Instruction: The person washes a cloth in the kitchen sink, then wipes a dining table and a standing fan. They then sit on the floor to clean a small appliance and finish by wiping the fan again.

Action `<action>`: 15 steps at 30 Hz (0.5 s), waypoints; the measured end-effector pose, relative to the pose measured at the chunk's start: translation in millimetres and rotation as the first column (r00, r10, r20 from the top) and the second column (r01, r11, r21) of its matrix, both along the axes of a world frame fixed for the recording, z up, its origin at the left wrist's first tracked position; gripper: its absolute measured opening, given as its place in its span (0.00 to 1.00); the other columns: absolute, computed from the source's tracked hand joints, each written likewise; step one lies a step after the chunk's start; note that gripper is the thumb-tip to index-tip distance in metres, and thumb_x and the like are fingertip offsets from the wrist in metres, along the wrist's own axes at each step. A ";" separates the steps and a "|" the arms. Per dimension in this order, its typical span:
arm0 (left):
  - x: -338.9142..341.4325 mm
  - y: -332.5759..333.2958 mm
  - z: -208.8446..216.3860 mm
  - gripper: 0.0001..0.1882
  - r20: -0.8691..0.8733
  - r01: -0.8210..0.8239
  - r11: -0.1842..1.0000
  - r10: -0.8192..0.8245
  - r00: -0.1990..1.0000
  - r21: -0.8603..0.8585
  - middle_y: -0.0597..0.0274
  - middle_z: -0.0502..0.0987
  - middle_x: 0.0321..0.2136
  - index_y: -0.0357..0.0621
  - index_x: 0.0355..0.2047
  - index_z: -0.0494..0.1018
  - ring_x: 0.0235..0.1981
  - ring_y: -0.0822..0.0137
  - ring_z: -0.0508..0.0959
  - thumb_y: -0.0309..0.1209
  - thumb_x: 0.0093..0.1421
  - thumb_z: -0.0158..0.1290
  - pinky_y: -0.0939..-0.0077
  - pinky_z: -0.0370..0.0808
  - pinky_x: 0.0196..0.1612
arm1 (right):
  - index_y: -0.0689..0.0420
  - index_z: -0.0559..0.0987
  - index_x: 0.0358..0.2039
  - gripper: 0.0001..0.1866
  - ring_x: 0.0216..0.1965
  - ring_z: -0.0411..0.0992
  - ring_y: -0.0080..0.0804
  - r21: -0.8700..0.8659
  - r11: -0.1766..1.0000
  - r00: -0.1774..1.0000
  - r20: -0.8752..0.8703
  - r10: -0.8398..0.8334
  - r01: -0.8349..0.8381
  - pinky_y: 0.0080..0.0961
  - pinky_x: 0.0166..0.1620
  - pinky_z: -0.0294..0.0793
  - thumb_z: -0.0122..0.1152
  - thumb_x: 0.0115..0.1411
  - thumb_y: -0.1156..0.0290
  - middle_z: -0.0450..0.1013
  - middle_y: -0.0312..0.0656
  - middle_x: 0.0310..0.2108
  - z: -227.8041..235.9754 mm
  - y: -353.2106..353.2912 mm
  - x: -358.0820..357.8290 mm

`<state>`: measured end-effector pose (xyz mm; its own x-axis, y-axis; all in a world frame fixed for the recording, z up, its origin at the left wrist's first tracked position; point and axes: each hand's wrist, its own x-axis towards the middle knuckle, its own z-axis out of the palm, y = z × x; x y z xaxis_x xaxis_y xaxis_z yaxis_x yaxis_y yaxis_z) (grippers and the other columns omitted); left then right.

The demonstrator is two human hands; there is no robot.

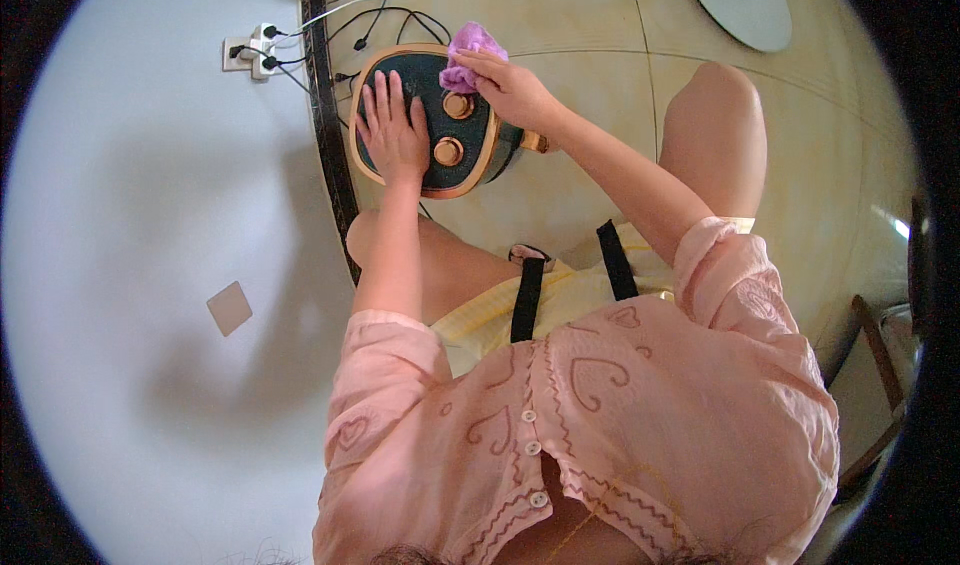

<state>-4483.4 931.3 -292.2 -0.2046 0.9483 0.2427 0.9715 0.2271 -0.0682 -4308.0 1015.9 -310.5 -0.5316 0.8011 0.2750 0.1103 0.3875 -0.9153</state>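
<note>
A dark green appliance with copper-coloured trim (432,85), which looks like an air fryer, stands on the floor by the wall. Two round copper knobs (448,151) sit on its top, and a handle (534,141) sticks out on the right. My left hand (393,130) lies flat on the top, fingers spread. In my right hand (515,90) is a crumpled purple cloth (472,53), held against the far right edge of the top, beside the farther knob. The fingers partly hide the cloth.
Several plugs fill a white wall socket adapter (262,51) on the left. Black cables (385,10) trail on the floor behind the appliance. A round white base (745,10) stands at the far right. Part of a chair (880,360) shows at the right edge.
</note>
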 end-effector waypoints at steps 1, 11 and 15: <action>0.2 0.2 2.6 0.25 0.009 0.007 1.000 -0.007 1.000 0.005 0.64 0.54 0.57 0.53 0.56 0.55 0.59 0.58 0.52 0.43 0.60 0.37 0.55 0.46 0.58 | 0.52 0.68 0.49 0.18 0.51 0.63 0.41 0.108 0.994 0.998 0.057 0.012 -0.018 0.28 0.51 0.61 0.43 0.56 0.72 0.65 0.43 0.49 -5.4 8.6 -7.1; -8.9 -0.7 3.3 0.25 0.035 -0.026 0.999 0.027 0.999 -0.018 0.65 0.52 0.58 0.56 0.57 0.53 0.60 0.60 0.49 0.45 0.60 0.34 0.56 0.43 0.59 | 0.58 0.69 0.46 0.16 0.38 0.70 0.31 -0.660 0.720 0.975 -0.103 0.196 -0.215 0.28 0.39 0.70 0.43 0.59 0.66 0.72 0.44 0.35 33.8 93.7 -12.0; -9.4 -0.9 8.6 0.24 0.226 -0.032 0.998 0.021 0.974 0.048 0.63 0.56 0.57 0.51 0.54 0.59 0.59 0.60 0.52 0.42 0.58 0.40 0.56 0.43 0.59 | 0.62 0.67 0.44 0.15 0.42 0.68 0.34 -0.835 0.211 0.795 -0.550 -0.256 -0.509 0.35 0.44 0.70 0.44 0.59 0.67 0.69 0.46 0.40 53.4 91.2 -7.1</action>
